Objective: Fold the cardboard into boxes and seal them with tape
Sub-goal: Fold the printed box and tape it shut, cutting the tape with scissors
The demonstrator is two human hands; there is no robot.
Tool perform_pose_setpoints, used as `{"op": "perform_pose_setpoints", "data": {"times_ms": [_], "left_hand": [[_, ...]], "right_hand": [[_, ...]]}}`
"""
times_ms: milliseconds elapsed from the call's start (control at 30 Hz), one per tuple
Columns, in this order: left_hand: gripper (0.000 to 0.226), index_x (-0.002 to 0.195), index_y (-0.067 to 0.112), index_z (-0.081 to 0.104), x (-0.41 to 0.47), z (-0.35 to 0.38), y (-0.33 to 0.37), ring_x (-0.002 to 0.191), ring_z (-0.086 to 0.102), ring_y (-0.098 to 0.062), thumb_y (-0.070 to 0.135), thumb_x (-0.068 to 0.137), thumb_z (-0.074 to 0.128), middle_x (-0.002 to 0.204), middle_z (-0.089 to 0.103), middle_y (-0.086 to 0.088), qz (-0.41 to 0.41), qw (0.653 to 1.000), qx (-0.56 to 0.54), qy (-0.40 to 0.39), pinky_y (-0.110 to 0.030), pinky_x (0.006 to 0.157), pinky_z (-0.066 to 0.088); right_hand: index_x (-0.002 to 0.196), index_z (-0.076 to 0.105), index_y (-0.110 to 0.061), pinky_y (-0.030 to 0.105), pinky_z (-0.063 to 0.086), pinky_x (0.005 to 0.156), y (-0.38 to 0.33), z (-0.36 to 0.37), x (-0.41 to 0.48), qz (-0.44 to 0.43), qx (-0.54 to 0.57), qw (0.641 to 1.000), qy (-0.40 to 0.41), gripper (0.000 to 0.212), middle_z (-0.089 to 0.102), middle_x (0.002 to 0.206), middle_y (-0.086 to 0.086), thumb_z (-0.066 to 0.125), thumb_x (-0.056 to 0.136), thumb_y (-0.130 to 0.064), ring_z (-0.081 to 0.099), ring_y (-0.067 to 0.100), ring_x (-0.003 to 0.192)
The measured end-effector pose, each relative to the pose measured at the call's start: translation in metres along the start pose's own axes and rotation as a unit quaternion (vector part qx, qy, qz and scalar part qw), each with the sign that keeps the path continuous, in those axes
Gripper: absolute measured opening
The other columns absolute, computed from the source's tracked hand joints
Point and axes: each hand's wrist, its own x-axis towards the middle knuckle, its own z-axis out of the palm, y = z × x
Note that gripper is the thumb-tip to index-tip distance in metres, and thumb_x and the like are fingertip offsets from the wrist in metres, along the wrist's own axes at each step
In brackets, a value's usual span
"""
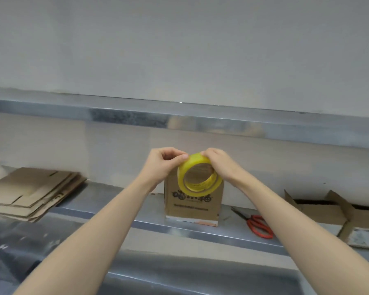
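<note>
Tape roll (181,177) hangs before the upright cardboard box (192,201), your right hand (219,165) gripping its 2 o'clock side, your left hand (166,165) pinching at 11 o'clock.

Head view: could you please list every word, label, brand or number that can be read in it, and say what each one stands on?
Nothing can be read in full.
cardboard box, front: a dark printed logo with a line of text under it, too blurred to read.
cardboard box, bottom edge: a white strip with an orange mark, too blurred to read.
tape roll, inner core: dark print, too small to read.
</note>
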Motion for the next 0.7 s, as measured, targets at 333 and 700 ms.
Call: {"op": "perform_pose_setpoints", "data": {"times_ms": [333,700], "left_hand": [[0.02,0.074,0.026,0.065,0.074,-0.047,-0.031,0.068,0.058,0.007,0.013,0.089,0.067,0.076,0.065,0.014,0.114,0.979,0.168,-0.02,-0.009,0.065,0.042],[0.034,0.068,0.016,0.055,0.112,-0.07,-0.04,0.058,0.046,-0.013,0.003,0.097,0.043,0.071,0.059,0.0,-0.026,0.996,0.037,0.082,-0.02,0.051,0.035]], "right_hand": [[0.068,0.053,-0.009,0.034,0.038,0.061,-0.007,0.047,0.06,0.158,0.155,0.973,0.064,0.035,0.042,0.052,0.004,0.039,0.098,-0.022,0.039,0.019,0.048],[0.069,0.047,-0.012,0.028,0.042,0.053,0.017,0.065,0.067,0.314,0.182,0.931,0.038,0.041,0.036,0.053,0.0,0.034,0.101,-0.034,0.033,0.016,0.046]]}}
